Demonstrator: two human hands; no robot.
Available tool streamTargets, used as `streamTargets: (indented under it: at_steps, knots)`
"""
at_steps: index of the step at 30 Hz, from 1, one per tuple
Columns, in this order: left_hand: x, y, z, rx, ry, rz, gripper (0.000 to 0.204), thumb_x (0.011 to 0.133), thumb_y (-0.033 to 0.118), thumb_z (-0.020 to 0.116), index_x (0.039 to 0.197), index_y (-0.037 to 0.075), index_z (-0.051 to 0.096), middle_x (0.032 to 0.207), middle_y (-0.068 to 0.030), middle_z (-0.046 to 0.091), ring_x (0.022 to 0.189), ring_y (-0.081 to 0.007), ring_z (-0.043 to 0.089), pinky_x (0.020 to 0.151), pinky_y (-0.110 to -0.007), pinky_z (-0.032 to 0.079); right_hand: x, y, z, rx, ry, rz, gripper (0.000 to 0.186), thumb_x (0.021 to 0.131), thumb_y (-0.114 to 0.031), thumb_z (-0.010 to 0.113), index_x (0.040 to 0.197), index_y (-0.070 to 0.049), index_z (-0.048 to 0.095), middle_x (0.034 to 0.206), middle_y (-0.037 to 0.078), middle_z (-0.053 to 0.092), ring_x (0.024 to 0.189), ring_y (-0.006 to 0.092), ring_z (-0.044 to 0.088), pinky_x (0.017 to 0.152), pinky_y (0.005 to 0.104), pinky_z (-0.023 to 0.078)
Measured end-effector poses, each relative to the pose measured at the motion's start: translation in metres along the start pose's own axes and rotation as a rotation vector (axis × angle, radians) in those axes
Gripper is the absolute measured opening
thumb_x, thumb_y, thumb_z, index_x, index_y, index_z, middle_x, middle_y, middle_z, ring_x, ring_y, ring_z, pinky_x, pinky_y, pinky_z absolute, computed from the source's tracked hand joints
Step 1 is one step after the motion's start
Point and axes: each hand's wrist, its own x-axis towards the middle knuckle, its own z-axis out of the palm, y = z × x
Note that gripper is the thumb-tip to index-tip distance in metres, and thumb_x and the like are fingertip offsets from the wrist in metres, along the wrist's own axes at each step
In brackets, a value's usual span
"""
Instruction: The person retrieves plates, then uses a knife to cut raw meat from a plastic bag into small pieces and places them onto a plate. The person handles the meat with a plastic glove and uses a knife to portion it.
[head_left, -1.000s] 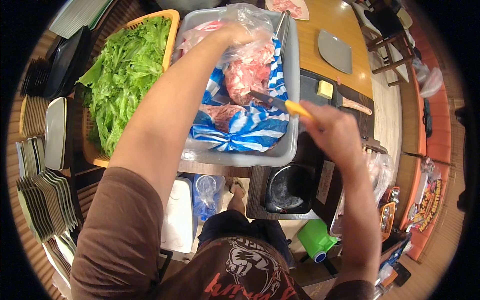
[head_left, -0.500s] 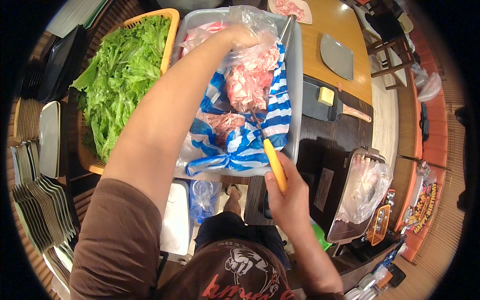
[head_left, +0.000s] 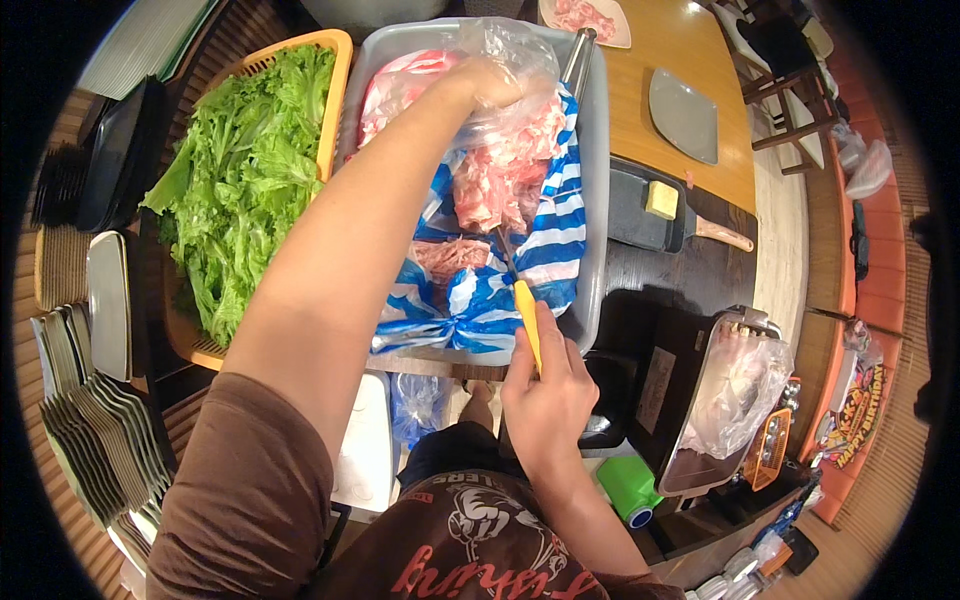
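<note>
A grey tub (head_left: pixel 597 200) holds sliced raw meat (head_left: pixel 500 190) in a clear plastic bag (head_left: pixel 520 60), over a blue-and-white striped bag (head_left: pixel 555 240). My left hand (head_left: pixel 492 85) reaches to the tub's far side, closed on the clear bag; its fingertips are partly hidden by plastic. In my right hand (head_left: pixel 550 405) is a yellow-handled knife (head_left: pixel 529 315), its narrow blade pointing away from me and touching the near end of the meat. A second portion of meat (head_left: pixel 450 258) lies nearer, on the striped plastic. Metal tongs (head_left: pixel 578 62) rest along the tub's far right corner.
Leafy lettuce (head_left: pixel 255 170) fills an orange basket (head_left: pixel 338 100) on the left. Stacked plates (head_left: pixel 110 440) stand beyond it. To the right are a pan (head_left: pixel 640 205) with a yellow block (head_left: pixel 661 200), a grey plate (head_left: pixel 684 115) and a tray with bagged food (head_left: pixel 735 400).
My right hand with the knife has shifted a little left and toward me; the blade still meets the meat. My left hand keeps its hold on the bag. The view has tilted slightly.
</note>
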Motion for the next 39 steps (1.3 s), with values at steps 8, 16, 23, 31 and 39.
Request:
streamTargets:
  at_steps: [8,16,23,31,39]
  knots:
    - [-0.002,0.009,-0.001,0.053,-0.031,0.065,0.088,0.085,0.079,0.053,0.136,0.008,0.063,0.139,-0.0230,0.060,0.131,-0.0376,0.057,0.110,-0.041,0.043,0.075,0.016,-0.035,-0.041,-0.214,-0.008,0.030,0.092,-0.025,0.068,0.118,-0.012,0.072,0.083,0.020,0.071,0.075,0.0393,0.072,0.068,0.0492,0.058]
    - [-0.049,0.006,-0.051,-0.154,0.182,0.051,0.053,0.102,0.048,0.051,0.138,0.011,0.061,0.138,-0.0206,0.061,0.126,-0.0373,0.058,0.108,-0.044,0.044,0.122,0.085,-0.063,0.272,-0.508,0.117,0.035,0.091,-0.027,0.074,0.112,0.000,0.075,0.079,0.011,0.072,0.075,0.0171,0.064,0.076,0.0322,0.052]
    - [-0.212,0.023,0.008,-0.295,0.293,0.070,0.037,0.101,0.034,0.054,0.123,0.007,0.067,0.128,-0.0203,0.064,0.121,-0.0373,0.060,0.105,-0.047,0.046,0.118,0.127,-0.062,0.643,-0.611,0.448,0.041,0.095,-0.029,0.074,0.122,0.002,0.070,0.064,-0.007,0.045,0.049,0.0003,0.034,0.041,0.0202,0.025]
    - [-0.198,0.025,0.047,-0.343,0.015,-0.062,0.052,0.091,0.049,0.071,0.119,0.005,0.069,0.123,-0.0168,0.068,0.117,-0.0322,0.062,0.101,-0.042,0.049,0.121,0.134,-0.065,0.684,-0.603,0.487,0.040,0.094,-0.029,0.074,0.120,0.002,0.071,0.066,-0.007,0.047,0.050,0.0016,0.036,0.042,0.0203,0.027]
    - [-0.173,0.038,0.042,-0.412,0.135,-0.468,0.084,0.072,0.053,0.085,0.129,-0.005,0.064,0.122,-0.0218,0.070,0.112,-0.0332,0.068,0.095,-0.039,0.054,0.124,0.139,-0.066,0.628,-0.628,0.424,0.036,0.095,-0.029,0.072,0.117,0.000,0.073,0.064,-0.007,0.047,0.049,0.0020,0.037,0.043,0.0212,0.029]
